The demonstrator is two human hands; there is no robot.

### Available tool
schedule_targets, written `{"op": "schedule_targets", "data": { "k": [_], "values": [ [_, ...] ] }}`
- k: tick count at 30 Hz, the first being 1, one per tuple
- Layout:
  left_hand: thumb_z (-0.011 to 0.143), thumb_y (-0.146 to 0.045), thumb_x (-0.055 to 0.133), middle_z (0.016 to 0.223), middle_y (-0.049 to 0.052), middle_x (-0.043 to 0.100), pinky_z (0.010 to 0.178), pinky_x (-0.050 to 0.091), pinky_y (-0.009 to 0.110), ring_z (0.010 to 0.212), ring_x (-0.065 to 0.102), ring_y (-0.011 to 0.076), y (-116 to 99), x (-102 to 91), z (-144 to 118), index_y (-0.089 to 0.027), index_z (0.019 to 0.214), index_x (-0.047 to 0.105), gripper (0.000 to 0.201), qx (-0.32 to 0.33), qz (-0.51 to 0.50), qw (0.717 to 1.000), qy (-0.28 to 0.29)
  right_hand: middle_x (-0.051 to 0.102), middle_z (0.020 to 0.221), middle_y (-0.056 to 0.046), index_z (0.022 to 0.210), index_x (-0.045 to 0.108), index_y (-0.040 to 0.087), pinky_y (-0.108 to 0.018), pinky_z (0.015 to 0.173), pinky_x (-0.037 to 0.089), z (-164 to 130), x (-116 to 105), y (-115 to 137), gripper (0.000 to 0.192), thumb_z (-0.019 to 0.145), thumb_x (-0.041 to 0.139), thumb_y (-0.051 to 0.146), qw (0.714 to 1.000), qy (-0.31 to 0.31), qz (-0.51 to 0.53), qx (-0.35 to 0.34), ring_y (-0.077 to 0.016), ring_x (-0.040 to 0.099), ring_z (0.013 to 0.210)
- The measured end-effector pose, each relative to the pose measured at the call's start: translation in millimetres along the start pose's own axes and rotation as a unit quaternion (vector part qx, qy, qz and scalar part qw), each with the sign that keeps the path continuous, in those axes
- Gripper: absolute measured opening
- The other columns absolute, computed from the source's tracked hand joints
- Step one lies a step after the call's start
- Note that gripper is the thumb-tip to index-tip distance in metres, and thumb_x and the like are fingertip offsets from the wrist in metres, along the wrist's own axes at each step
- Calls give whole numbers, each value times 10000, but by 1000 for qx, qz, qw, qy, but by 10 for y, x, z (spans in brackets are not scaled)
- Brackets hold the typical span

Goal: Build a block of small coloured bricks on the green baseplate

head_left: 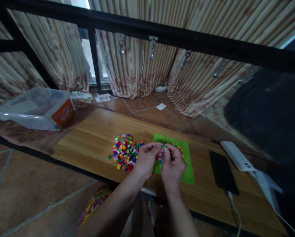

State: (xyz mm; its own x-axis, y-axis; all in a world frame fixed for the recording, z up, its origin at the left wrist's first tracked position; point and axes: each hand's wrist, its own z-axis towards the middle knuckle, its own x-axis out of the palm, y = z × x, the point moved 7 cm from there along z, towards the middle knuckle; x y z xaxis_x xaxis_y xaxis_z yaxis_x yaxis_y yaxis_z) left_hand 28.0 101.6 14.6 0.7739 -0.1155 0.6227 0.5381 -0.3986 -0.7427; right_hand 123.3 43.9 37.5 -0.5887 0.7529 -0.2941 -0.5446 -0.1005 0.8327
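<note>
My left hand and my right hand meet over the green studded baseplate. Small green toy bricks show between the thumbs and fingertips of both hands, which are pinched closed. Whether the bricks are joined is too small to tell. A bluish piece shows just below the fingertips, partly hidden. Some yellow and red bricks sit on the baseplate, partly covered by my right hand. Left of my left hand, a loose pile of multicoloured bricks lies on the wooden table.
A clear plastic bin with an orange label stands beyond the wooden table at the left. On the right lie a black phone with a cable plugged in and a white power strip. A dark metal bar crosses in front of curtains.
</note>
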Motion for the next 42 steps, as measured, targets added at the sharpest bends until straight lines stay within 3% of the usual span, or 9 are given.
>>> {"op": "schedule_targets", "data": {
  "k": [5, 10, 15, 19, 22, 31, 42],
  "values": [
    [694, -245, 696, 636, -7, 618, 505, 395, 175, 510, 528, 58, -3, -62, 28, -124, 787, 654, 159, -11, 26, 999, -18, 709, 904, -75, 993, 674, 168, -322, 714, 521, 23, -89, -102, 297, 866, 541, 402, 997, -4, 48, 54, -182, 664, 765],
    [802, -175, 543, 751, 17, 668, 474, 397, 177, 513, 566, 68, 22, -132, 48, -137, 797, 616, 82, -25, 156, 986, -54, 718, 945, -111, 976, 698, 154, -365, 770, 517, 83, -388, -291, 325, 832, 550, 404, 996, -12, -34, 82, -222, 669, 832],
    [849, -171, 468, 768, 17, 671, 502, 418, 188, 601, 628, 103, 96, -98, 75, -156, 821, 626, 161, 10, 324, 946, -8, 716, 970, -108, 957, 712, 170, -394, 833, 487, 60, -408, -375, 289, 837, 512, 340, 984, 89, -141, 66, -240, 657, 892],
    [862, -210, 459, 718, 14, 660, 574, 449, 210, 669, 643, 129, 163, -94, 94, -171, 830, 642, 191, 73, 417, 906, 15, 711, 962, -108, 953, 712, 166, -385, 812, 481, 18, -313, -281, 291, 846, 478, 302, 976, 127, -173, 32, -240, 652, 872],
    [867, -224, 453, 744, 14, 672, 629, 471, 224, 687, 637, 130, 178, -91, 87, -178, 821, 643, 201, 108, 440, 891, 17, 712, 964, -107, 952, 714, 163, -380, 803, 482, 8, -271, -219, 292, 843, 472, 282, 974, 135, -180, 21, -241, 652, 866],
    [868, -204, 447, 786, 21, 678, 695, 484, 239, 750, 638, 143, 107, -32, 19, -188, 820, 658, 217, 130, 477, 869, 12, 723, 939, -109, 958, 713, 160, -387, 781, 495, 16, -212, -254, 290, 814, 495, 286, 974, 137, -177, 39, -248, 665, 825],
    [857, -187, 453, 702, 25, 656, 664, 452, 249, 689, 602, 158, 4, 16, -62, -188, 805, 678, 231, 104, 498, 861, -3, 746, 931, -122, 982, 700, 165, -377, 760, 510, 15, -302, -353, 292, 802, 553, 341, 981, 104, -137, 91, -249, 695, 831]
  ]
}}
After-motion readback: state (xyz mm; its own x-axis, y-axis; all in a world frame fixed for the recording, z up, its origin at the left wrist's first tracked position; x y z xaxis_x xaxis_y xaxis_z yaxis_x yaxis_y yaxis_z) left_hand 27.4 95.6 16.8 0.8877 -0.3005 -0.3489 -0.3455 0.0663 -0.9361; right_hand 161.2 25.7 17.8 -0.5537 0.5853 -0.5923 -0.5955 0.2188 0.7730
